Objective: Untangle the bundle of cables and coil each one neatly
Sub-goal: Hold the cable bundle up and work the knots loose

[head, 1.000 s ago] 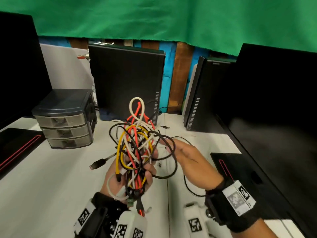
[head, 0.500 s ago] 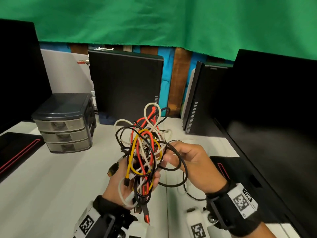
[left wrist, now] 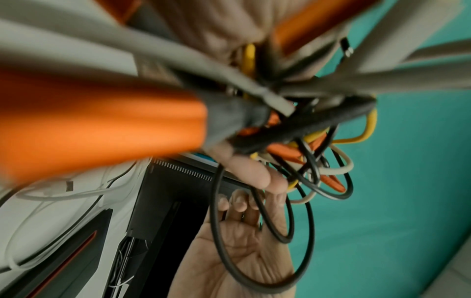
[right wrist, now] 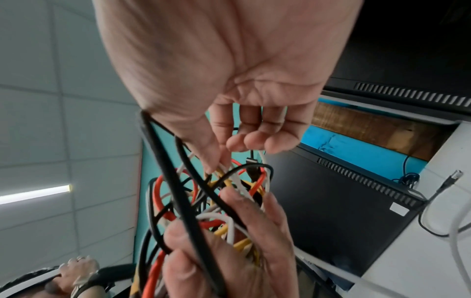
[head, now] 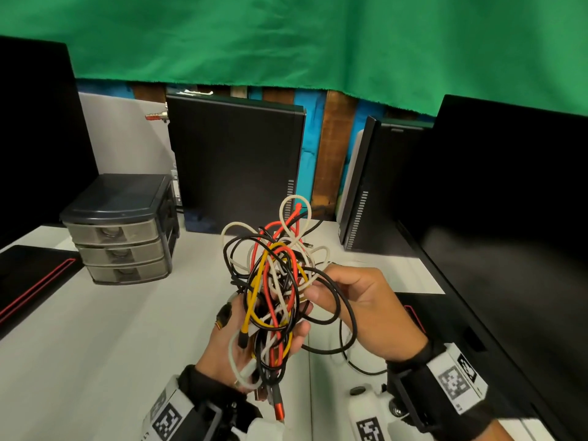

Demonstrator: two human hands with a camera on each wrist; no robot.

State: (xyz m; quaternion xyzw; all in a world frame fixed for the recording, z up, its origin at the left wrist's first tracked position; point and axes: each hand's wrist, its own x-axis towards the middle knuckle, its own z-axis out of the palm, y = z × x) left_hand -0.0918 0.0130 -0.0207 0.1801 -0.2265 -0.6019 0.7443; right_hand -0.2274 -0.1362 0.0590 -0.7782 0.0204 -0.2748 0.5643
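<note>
You held the bundle of cables (head: 273, 281) up above the white table (head: 95, 329), in front of you and between the two black computer towers at the back. Your left hand (head: 241, 342) was palm up beneath it, fingers curled round the lower part of the tangle, so the bundle's stem of white, black, red and yellow strands ran down through your grip. An orange-sleeved plug (head: 277, 405) hung out below your left wrist, and in the left wrist view that same plug (left wrist: 102, 129) loomed blurred and close to the lens. Your right hand (head: 366, 307) sat just beside the bundle on its right side, fingers bent inward, with the thumb and fingertips closed on strands at the tangle's edge; in the right wrist view the fingertips (right wrist: 254, 141) curled over a white strand, though which cable exactly was pinched I could not tell. A black cable (head: 337, 300) looped out of the bundle, across your right palm and round toward the table; the left wrist view showed that loop (left wrist: 300, 252) draped over your open right palm. White and red loops rose from the top of the tangle. A grey drawer unit (head: 121, 230) stood on the table well to the left. A further white cable (right wrist: 456, 242) lay loose on the table near the towers.
</note>
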